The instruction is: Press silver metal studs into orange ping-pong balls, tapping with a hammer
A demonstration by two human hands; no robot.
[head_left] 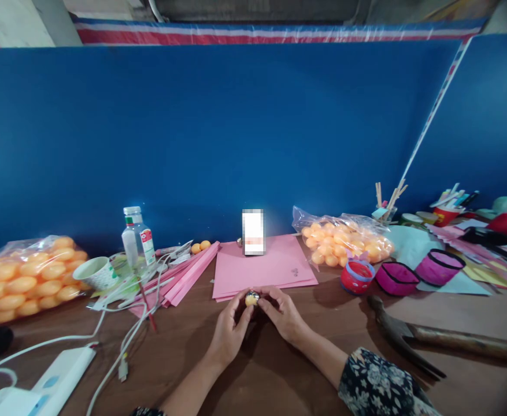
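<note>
A small shiny gold ball (251, 299) sits between my two hands, low over the brown table just in front of the pink paper sheets (264, 268). My left hand (231, 325) closes on its left side with thumb and fingers. From the right, my right hand (282, 315) pinches the same ball, thumb near its lower edge. The ball's underside and back are partly hidden by the fingers. On the pink paper stands an upright phone-like rectangle (253, 232) with a blurred bright screen, and part of another shiny round thing (239, 242) shows beside it.
Bags of orange balls lie left (28, 280) and right (344, 237). A claw hammer (430, 338) rests at right, near magenta fabric rings (397, 278) and a red cup (357, 277). At left are a glass bottle (138, 240), white cables (106, 312) and a power strip (62, 381).
</note>
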